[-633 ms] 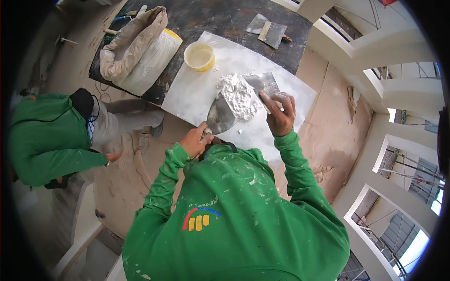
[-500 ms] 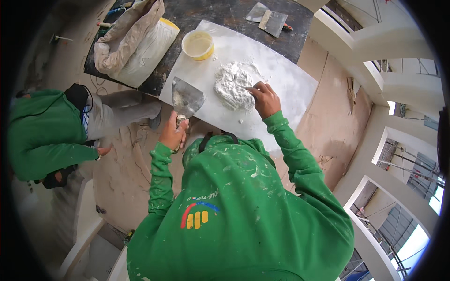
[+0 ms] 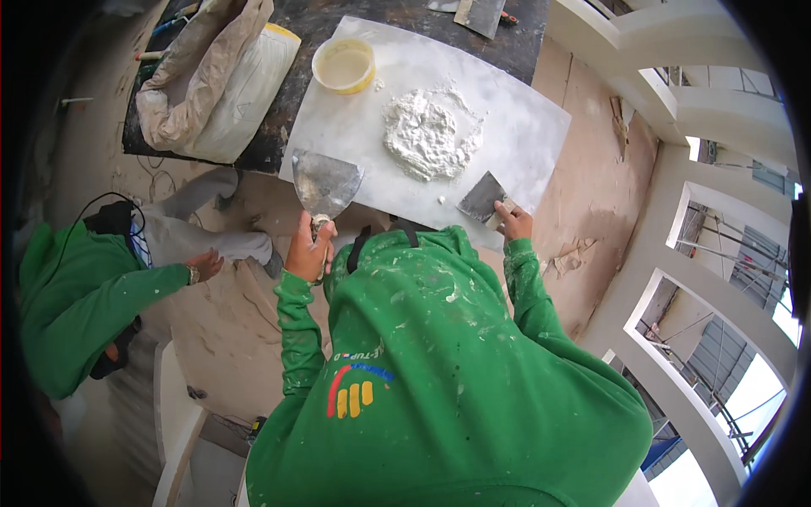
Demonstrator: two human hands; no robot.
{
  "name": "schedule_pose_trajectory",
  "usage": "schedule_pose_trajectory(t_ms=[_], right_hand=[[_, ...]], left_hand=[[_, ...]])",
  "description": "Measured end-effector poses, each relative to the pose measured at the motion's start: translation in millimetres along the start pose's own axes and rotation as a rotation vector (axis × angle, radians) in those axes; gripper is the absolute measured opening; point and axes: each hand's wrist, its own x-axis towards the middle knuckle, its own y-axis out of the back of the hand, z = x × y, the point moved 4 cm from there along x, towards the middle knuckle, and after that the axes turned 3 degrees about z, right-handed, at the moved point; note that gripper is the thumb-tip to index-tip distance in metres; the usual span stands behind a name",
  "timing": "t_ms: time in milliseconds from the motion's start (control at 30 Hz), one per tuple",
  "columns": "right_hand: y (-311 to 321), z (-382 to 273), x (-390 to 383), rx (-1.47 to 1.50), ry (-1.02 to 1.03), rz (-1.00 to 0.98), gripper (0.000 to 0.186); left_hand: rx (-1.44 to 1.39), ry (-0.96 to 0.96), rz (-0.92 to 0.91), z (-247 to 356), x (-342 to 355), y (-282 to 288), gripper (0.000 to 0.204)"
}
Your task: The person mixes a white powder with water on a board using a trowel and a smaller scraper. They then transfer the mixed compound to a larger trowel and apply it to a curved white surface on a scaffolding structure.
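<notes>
My left hand (image 3: 308,249) is closed round the handle of a wide, powder-smeared metal trowel (image 3: 328,177), its blade over the near left part of a white board (image 3: 528,127). My right hand (image 3: 515,221) grips a square metal scraper (image 3: 483,194) at the board's near right, away from the mound. A lumpy mound of white plaster (image 3: 427,135) sits in the middle of the board between the two blades. Behind it at the left stands a yellow plastic tub (image 3: 345,72) with pale contents.
A dark, stained table (image 3: 312,21) bears an open paper sack (image 3: 169,114), a white bag (image 3: 241,106), rollers and spare scrapers (image 3: 477,15). A co-worker (image 3: 84,304) in green bends low at my left. Walls with window openings (image 3: 684,215) and scaffolding stand at the right.
My left hand has drawn the trowel leftward off the mound. My right hand has moved down and to the right with its scraper. The co-worker has shifted lower, hand reaching further out.
</notes>
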Motion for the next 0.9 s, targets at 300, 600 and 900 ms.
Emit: schedule_pose_trajectory(t_ms=[300, 600, 900], right_hand=[[-124.5, -148.9, 4.4, -0.481, 0.75, 0.146, 0.023], [-180.4, -173.4, -21.8, -1.017, 0.803, 0.102, 0.022], [11.2, -81.3, 84.3, -0.148, 0.139, 0.147, 0.036]], left_hand=[[0.045, -0.071, -0.099, 20.3, 22.7, 29.1, 0.024], [-0.006, -0.073, -0.088, 8.2, 31.2, 47.8, 0.023], [-0.025, -0.059, -0.007, -8.7, 20.5, 72.6, 0.022]])
